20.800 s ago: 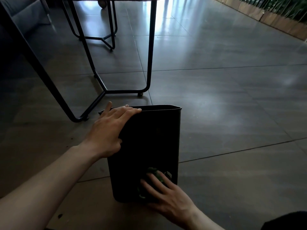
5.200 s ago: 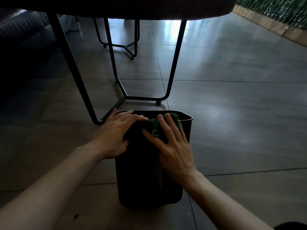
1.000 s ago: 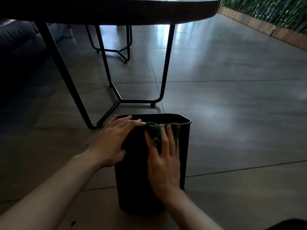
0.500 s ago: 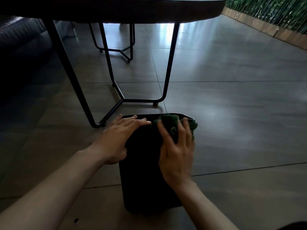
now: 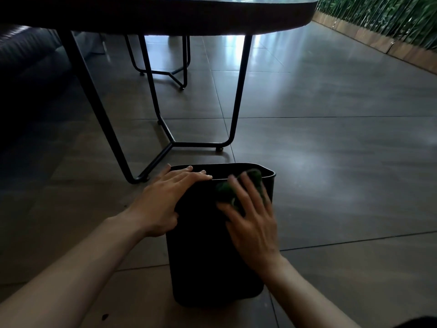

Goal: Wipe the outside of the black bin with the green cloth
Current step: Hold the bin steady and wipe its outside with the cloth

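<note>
A black bin stands upright on the tiled floor just in front of me. My left hand grips its upper left corner, fingers lying over the near rim. My right hand presses the crumpled green cloth flat against the upper right of the bin's near wall, just under the rim. The fingers are spread over the cloth and look blurred. Most of the cloth is hidden under that hand.
A dark table with black metal legs stands right behind the bin. A dark sofa is at the far left. A green plant wall with a wooden base runs along the right.
My right hand has slid the cloth a little down and left from the bin's top right rim onto the near wall. The left hand keeps its grip.
</note>
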The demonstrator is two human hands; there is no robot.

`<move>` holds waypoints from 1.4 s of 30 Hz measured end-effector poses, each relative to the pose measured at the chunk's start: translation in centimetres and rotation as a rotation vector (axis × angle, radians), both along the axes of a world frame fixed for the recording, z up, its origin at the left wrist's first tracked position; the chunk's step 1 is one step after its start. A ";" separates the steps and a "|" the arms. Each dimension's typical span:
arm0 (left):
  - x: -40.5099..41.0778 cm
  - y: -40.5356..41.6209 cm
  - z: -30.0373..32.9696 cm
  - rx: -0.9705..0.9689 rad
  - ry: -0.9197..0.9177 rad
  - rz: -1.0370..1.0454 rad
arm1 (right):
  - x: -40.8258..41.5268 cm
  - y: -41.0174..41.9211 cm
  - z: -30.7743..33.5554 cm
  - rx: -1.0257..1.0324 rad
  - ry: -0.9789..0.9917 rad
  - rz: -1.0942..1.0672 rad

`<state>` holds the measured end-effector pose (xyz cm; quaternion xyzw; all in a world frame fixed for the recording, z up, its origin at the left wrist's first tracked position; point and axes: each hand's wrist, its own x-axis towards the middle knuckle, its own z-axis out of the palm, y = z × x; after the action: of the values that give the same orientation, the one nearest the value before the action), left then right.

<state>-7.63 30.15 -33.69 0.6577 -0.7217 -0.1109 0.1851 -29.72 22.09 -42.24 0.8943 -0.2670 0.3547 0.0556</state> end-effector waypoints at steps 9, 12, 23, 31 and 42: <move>0.3 0.0 0.0 0.002 -0.019 -0.006 | -1.2 3.8 -6.3 -0.160 0.386 0.311; 0.2 0.0 -0.2 0.003 -0.018 -0.009 | -4.2 4.1 -7.7 -0.299 0.656 0.456; 0.5 -0.5 -0.2 -0.004 0.006 -0.005 | 0.6 0.1 -2.0 -0.069 0.087 0.182; 0.4 -0.5 -0.3 0.002 -0.027 -0.014 | -4.0 2.3 -5.5 -0.214 0.472 0.426; 0.6 -0.5 -0.2 0.002 -0.019 -0.023 | -0.7 1.7 -4.4 -0.136 0.251 0.349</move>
<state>-7.07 29.64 -33.89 0.6506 -0.7309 -0.1071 0.1762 -30.41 23.83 -46.65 0.9582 -0.0745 0.2622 0.0864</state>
